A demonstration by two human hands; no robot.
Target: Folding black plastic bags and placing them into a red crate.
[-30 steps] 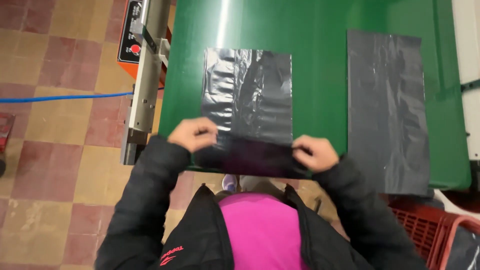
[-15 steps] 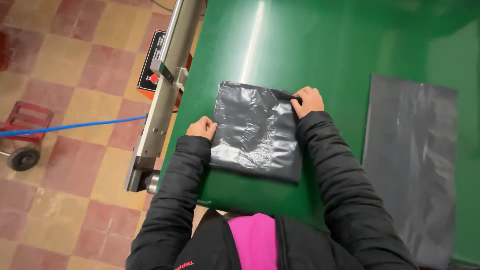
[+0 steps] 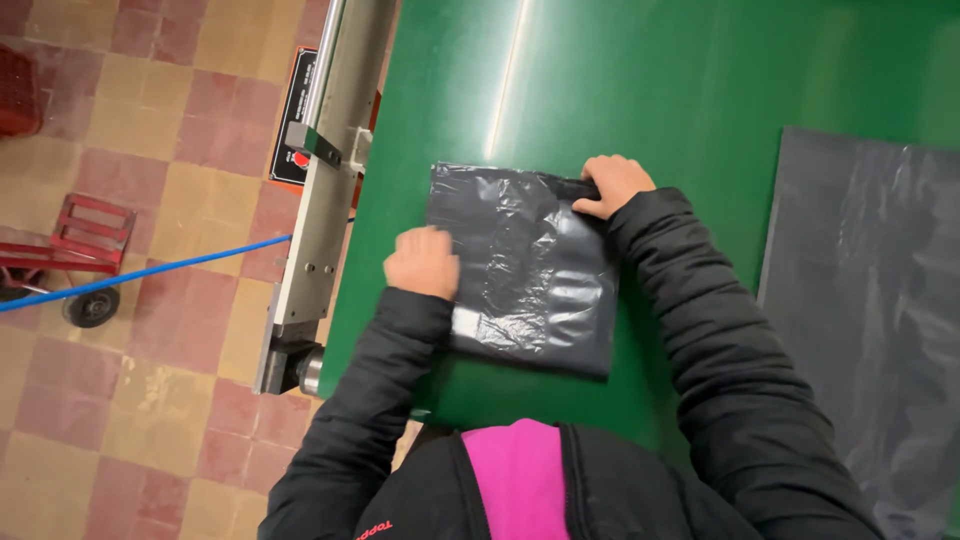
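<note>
Left of the green table [image 3: 700, 90], a red cart [image 3: 85, 235] and a blue hose [image 3: 140, 272] lie on the tiled floor, and a metal rail [image 3: 325, 180] runs along the table's left edge. On the table, the left hand [image 3: 423, 262] presses loosely curled fingers on the folded black bag [image 3: 525, 270], gripping nothing. The right hand [image 3: 612, 184] pinches the bag's far right corner. A flat black sheet [image 3: 870, 300] lies well right, still on the table

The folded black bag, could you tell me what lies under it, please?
The folded black bag lies flat on the green table; both hands press its edges. Anything inside its folds is hidden.
</note>
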